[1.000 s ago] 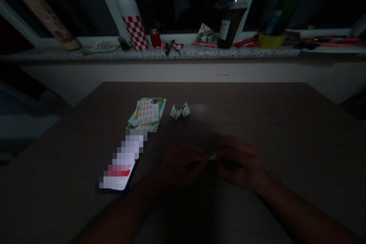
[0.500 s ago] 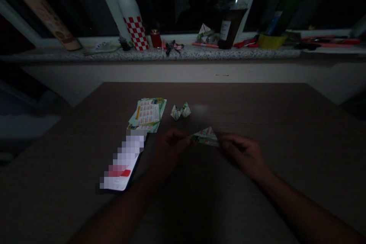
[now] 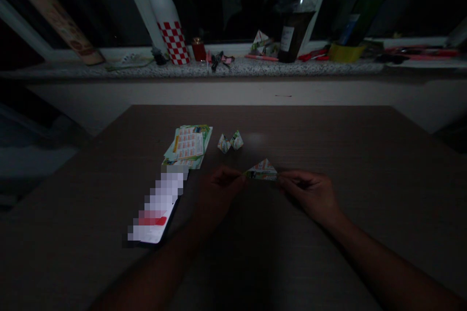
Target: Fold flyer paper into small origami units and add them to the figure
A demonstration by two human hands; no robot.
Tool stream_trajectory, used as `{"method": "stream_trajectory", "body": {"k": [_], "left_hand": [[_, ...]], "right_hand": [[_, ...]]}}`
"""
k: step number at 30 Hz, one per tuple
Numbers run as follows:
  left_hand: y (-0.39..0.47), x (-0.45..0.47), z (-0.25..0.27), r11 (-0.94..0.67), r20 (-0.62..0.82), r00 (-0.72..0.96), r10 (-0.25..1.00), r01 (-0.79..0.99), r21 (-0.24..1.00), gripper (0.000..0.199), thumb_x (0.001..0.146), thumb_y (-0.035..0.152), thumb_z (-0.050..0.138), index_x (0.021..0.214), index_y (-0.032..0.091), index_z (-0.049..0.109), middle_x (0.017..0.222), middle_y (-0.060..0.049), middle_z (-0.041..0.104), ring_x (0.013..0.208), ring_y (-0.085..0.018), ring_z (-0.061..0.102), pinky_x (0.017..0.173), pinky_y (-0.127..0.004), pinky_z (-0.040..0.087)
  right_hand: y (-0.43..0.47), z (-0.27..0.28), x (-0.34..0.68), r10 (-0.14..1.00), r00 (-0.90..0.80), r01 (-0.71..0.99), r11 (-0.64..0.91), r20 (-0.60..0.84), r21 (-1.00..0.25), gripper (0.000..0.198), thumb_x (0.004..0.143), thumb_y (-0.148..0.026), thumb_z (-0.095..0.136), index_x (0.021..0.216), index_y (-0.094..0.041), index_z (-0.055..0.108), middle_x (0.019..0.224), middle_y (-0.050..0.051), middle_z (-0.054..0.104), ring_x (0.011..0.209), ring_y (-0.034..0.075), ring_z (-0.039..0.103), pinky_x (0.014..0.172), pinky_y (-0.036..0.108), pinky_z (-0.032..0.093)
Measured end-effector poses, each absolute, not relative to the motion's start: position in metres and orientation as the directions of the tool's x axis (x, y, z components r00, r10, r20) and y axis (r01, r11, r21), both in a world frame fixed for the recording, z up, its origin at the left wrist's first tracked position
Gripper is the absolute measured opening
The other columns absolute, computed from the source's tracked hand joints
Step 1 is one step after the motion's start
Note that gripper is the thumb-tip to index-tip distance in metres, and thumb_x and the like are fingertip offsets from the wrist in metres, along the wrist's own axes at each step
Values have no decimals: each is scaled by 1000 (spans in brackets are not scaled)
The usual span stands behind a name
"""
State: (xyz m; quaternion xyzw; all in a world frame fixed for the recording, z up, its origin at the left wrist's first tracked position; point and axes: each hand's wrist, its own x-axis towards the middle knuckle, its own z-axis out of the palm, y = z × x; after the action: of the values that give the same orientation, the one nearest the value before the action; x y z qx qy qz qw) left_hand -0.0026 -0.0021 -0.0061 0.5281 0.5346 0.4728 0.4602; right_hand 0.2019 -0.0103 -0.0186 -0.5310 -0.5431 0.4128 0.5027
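Between my hands is a folded paper, printed in white, green and orange, with a pointed top like a paper hat. My left hand pinches its left corner between thumb and fingers. At the opposite corner, the thumb and index finger of my right hand are closed on the paper. Just beyond lie small folded paper pieces of similar print, standing in two little peaks. A stack of printed paper slips rests to the left of them.
A lit phone lies left of my left forearm, its screen partly pixelated. On the granite windowsill behind the wooden table stand a red-checked white bottle, a dark cup and a green bottle. The room is dim.
My right hand has shifted slightly left and up onto the right corner. The folded paper has levelled out, its right end raised a little. My left hand keeps its pinch.
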Motion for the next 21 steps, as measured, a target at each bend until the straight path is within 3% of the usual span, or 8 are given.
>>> {"method": "stream_trajectory", "body": {"k": [5, 10, 21], "left_hand": [[-3, -3, -5, -96, 112, -36, 993, 297, 950, 5, 73, 21, 69, 77, 18, 68, 76, -1, 70, 73, -16, 65, 67, -25, 50], [-1, -7, -5, -186, 191, 33, 981, 442, 877, 7, 75, 20, 66, 81, 21, 70, 81, 0, 72, 76, -16, 66, 73, -27, 52], [3, -12, -8, -246, 218, 117, 969, 546, 801, 15, 79, 27, 64, 91, 25, 72, 90, -2, 74, 84, -22, 68, 81, -34, 51]], "right_hand": [[-10, -18, 200, 988, 108, 160, 93, 111, -983, 16, 68, -31, 74, 77, -17, 74, 62, 3, 73, 54, 15, 67, 50, 23, 55], [-10, -23, 202, 979, 104, 273, 140, 174, -952, 18, 71, -32, 72, 81, -17, 75, 69, 5, 75, 58, 18, 70, 55, 27, 58], [-8, -29, 207, 967, -9, 402, 238, 256, -884, 21, 73, -29, 71, 92, -19, 75, 81, 5, 76, 66, 19, 71, 62, 30, 59]]}}
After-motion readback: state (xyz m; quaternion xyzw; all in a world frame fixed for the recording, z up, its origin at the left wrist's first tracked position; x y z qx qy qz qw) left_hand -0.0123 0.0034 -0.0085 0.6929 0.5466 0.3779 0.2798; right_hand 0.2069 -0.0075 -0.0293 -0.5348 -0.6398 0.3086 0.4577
